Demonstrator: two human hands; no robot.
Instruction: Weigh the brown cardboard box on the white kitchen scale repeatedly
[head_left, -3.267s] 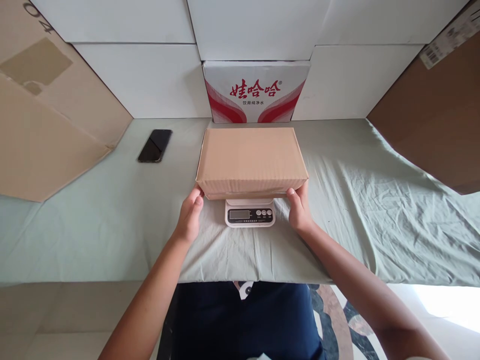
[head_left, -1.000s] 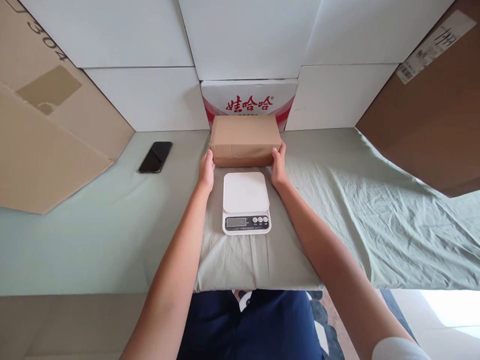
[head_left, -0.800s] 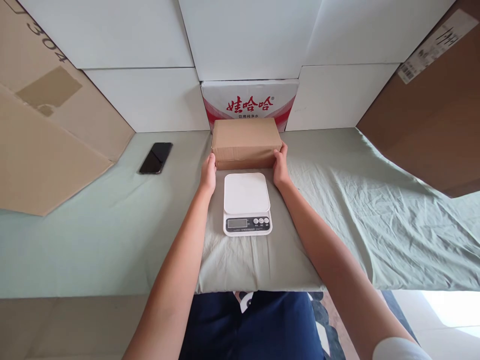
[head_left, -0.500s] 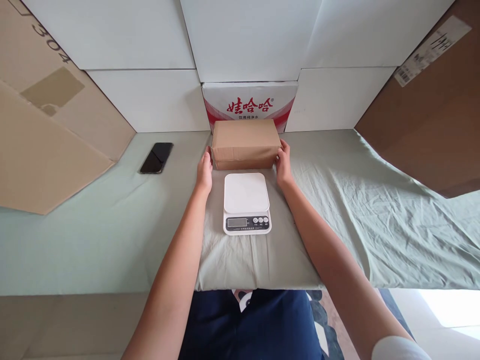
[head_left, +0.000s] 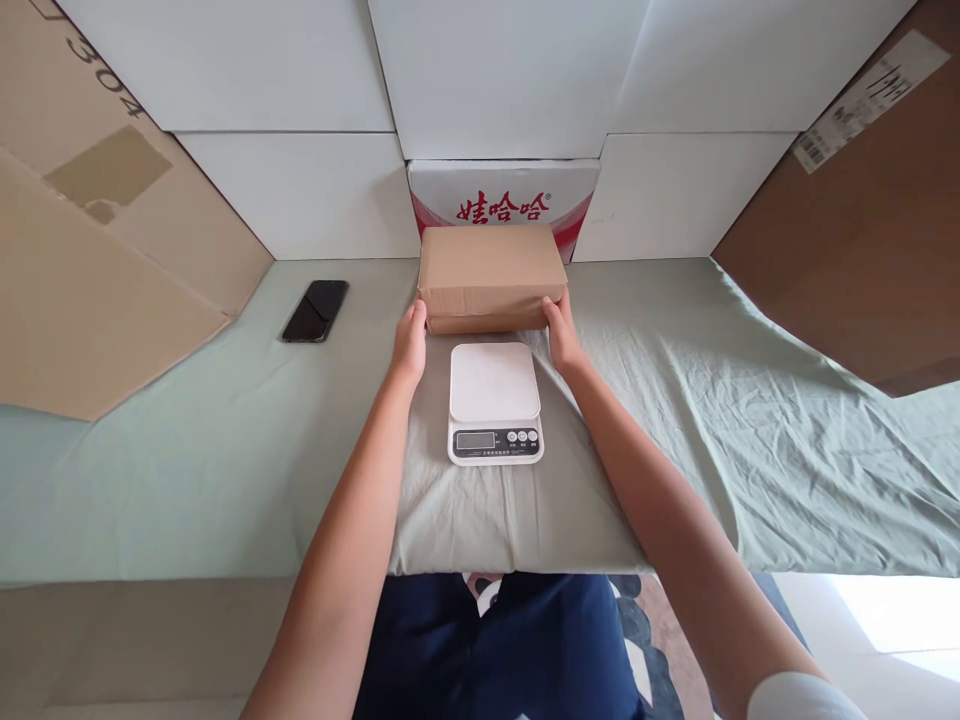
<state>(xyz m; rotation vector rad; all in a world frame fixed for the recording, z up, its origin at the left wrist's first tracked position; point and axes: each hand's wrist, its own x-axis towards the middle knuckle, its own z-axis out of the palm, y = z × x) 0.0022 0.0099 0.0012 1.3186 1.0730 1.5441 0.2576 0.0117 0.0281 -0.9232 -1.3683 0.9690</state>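
Note:
Between my two hands is a closed brown cardboard box (head_left: 491, 260), just beyond the scale. My left hand (head_left: 410, 340) grips its left end, the thumb at the front corner and the other fingers hidden behind. At the right end, my right hand (head_left: 561, 330) is closed on the box with its thumb on the front face. The box looks slightly raised above the cloth. A white kitchen scale (head_left: 495, 400) lies nearer to me, its plate bare and its display blank.
A black phone (head_left: 316, 310) lies on the green cloth (head_left: 195, 450) to the left. Large cardboard panels stand at the left (head_left: 112, 260) and right (head_left: 847, 250). Behind the held box is a white and red carton (head_left: 502, 190) against white panels (head_left: 495, 70).
The cardboard box has risen a little and appears larger, covering more of the carton's print. My right thumb has shifted onto its front face, and both hands now grip it more firmly.

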